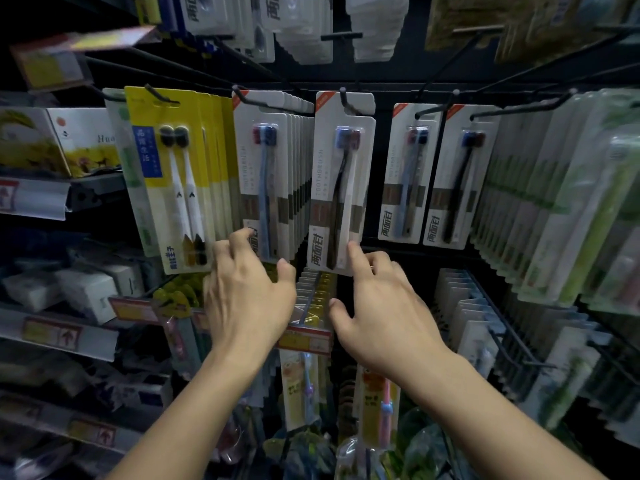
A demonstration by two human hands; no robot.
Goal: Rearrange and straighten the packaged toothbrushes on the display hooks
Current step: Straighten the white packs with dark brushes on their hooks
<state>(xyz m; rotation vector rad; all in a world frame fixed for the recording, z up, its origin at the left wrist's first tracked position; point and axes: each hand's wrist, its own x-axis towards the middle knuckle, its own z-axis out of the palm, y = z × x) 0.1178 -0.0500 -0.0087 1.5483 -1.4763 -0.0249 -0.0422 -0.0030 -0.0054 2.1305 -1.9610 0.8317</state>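
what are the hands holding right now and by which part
Nothing is gripped. The left hand touches the bottom of the stacked toothbrush packs; the right hand touches the single pack's lower right corner.

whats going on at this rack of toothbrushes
A person is tidying packaged toothbrushes hanging on display hooks. The left hand reaches the bottom of a thick stack of white packs, fingers spread. The right hand touches the lower corner of a single white pack on the next hook. Neither has a firm grip yet.
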